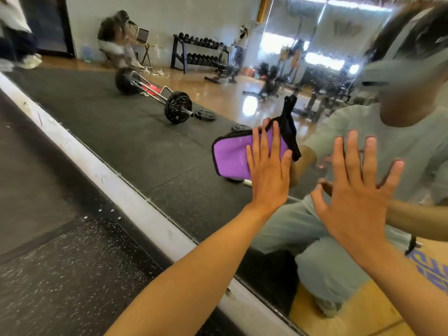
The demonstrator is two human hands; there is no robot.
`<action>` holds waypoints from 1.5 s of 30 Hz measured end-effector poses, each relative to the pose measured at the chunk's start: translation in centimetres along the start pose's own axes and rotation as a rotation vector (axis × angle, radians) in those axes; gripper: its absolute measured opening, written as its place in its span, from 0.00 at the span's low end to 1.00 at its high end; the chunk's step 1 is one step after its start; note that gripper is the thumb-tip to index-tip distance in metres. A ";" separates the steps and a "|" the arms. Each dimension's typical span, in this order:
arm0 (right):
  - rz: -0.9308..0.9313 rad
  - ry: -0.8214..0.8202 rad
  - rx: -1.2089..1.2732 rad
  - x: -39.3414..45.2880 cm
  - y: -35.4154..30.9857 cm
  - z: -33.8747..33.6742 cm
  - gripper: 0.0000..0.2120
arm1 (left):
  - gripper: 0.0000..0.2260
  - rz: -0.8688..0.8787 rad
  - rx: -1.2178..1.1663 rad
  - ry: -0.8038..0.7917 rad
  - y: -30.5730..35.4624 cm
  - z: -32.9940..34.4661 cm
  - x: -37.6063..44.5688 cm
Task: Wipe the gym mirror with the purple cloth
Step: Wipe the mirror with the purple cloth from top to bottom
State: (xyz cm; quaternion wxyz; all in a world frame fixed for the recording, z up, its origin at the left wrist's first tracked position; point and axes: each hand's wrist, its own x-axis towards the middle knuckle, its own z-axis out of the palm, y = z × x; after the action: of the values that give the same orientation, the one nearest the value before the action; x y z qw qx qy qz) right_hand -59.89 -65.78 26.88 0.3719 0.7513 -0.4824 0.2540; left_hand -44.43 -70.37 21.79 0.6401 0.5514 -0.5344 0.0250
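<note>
Head view, facing the gym mirror (pixel 150 132). Left hand (pixel 269 170) flat on the purple cloth (pixel 232 158), grip spread, straight fingers pressing the cloth onto the glass. Cloth mostly beyond and left of those fingertips, black edging trailing up past them. Right hand (pixel 356 190) just right of the left, grip spread wide, holding nothing; contact with the glass impossible to tell. Below both grips, white mirror frame (pixel 135 204) and speckled black floor (pixel 72 275). Above the left grip, reflected: barbell (pixel 178 106) and dumbbell rack (pixel 198 52).
</note>
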 end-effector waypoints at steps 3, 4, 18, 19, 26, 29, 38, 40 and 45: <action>-0.014 -0.003 -0.005 -0.1 0.5 -0.1 0.40 | 0.25 -0.022 -0.055 0.078 -0.3 0.0 0.2; -0.019 -0.002 -0.008 -0.1 0.6 -0.2 0.40 | 0.25 -0.071 -0.081 0.118 -0.5 -0.1 0.4; 0.001 0.001 -0.031 -0.1 0.2 0.4 0.39 | 0.24 -0.106 -0.120 0.166 1.0 0.2 0.5; -0.001 -0.004 -0.029 0.1 0.2 0.3 0.39 | 0.25 -0.169 -0.143 0.170 0.1 -0.2 0.5; -0.018 -0.012 -0.017 0.0 0.5 -0.4 0.38 | 0.24 -0.001 -0.332 0.094 4.1 -3.6 1.3; -0.020 0.009 -0.012 -0.1 0.5 -0.1 0.39 | 0.23 0.046 -0.443 0.148 6.8 -4.5 2.2; -0.046 0.017 0.020 0.1 0.8 -0.2 0.40 | 0.26 0.005 0.042 0.067 -1.1 -1.4 -0.5; -0.062 0.016 0.021 0.1 0.8 -0.3 0.41 | 0.29 0.051 0.101 0.040 -1.6 -1.7 -0.2; -0.072 0.032 0.028 0.2 0.7 0.0 0.40 | 0.34 0.077 0.124 -0.040 -2.8 -1.9 -0.7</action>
State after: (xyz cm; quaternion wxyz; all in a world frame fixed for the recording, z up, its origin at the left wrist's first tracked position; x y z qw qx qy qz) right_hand -60.47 -66.13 27.26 0.3779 0.7692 -0.4453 0.2593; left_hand -41.71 -69.74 19.73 0.5923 0.5694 -0.5655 0.0717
